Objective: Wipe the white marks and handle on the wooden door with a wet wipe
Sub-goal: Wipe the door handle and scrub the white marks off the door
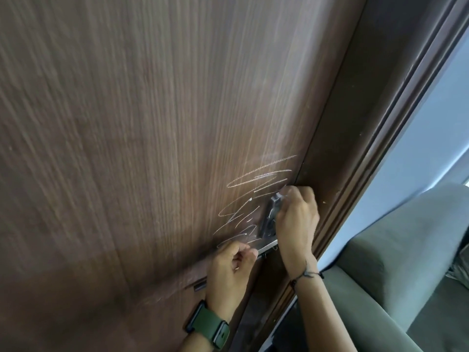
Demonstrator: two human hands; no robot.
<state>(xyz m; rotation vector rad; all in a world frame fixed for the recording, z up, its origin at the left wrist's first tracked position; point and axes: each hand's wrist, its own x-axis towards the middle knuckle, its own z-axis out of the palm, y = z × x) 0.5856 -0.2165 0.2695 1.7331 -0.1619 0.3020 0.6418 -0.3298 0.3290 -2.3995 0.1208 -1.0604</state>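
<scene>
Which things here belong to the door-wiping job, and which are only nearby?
Belonging to the job:
brown wooden door
white scribbled marks
silver metal handle
right hand at the handle
left hand

Only nearby:
grey-green cushioned seat
green wristwatch
dark wooden door frame
</scene>
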